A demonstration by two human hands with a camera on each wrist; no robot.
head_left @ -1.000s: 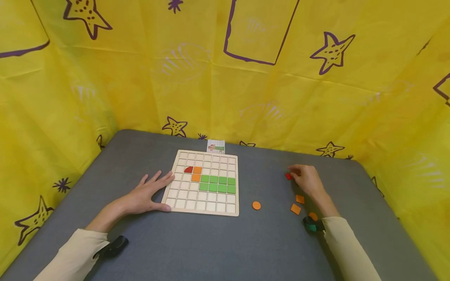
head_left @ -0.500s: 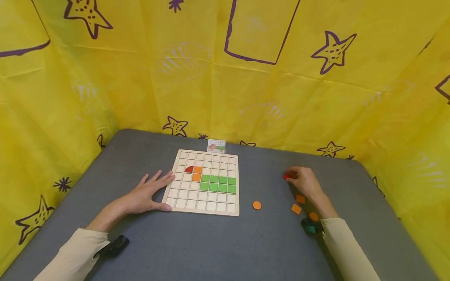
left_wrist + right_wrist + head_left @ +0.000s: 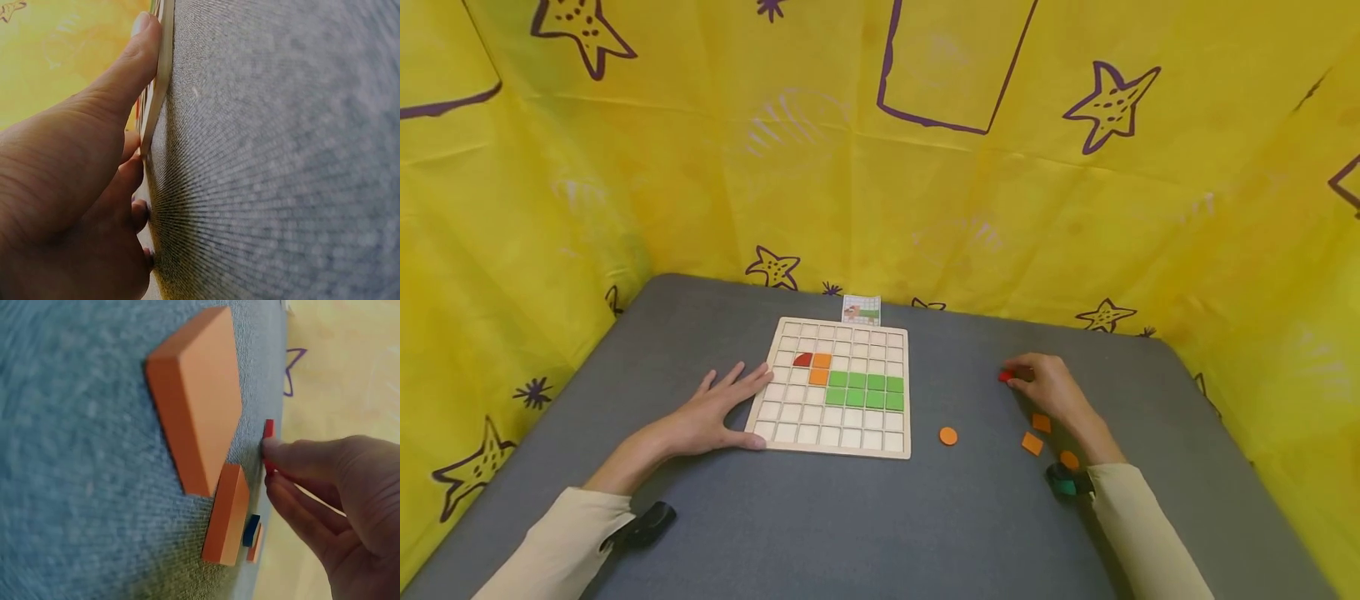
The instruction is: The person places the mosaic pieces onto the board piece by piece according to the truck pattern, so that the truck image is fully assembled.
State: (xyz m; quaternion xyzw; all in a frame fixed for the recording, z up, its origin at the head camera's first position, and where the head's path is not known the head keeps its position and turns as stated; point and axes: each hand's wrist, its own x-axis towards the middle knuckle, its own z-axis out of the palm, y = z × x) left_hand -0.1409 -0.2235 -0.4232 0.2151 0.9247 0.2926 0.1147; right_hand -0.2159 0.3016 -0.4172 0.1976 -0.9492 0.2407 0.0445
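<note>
A square wooden grid board [image 3: 832,452] lies on the table. My left hand [image 3: 703,417] rests at its left edge, fingers spread and thumb at the near corner; in the left wrist view the thumb [image 3: 128,69] lies along the rim. Set in the board are a red quarter-round tile [image 3: 802,360], two orange tiles [image 3: 819,377] and a block of green tiles [image 3: 856,397]. To the right, my right hand [image 3: 1051,387] pinches a small red tile [image 3: 1005,377] between thumb and fingers, at or just above the cloth. The fingers cover part of this red tile [image 3: 269,428].
Two orange square tiles [image 3: 1032,443] and an orange disc [image 3: 1069,460] lie below the right hand. Another orange disc [image 3: 948,436] lies right of the board. A small dark blue piece [image 3: 252,530] shows in the right wrist view. A picture card [image 3: 861,310] stands behind the board.
My right hand has shifted slightly left with the red tile between its fingers. The left hand and the board have stayed in place.
</note>
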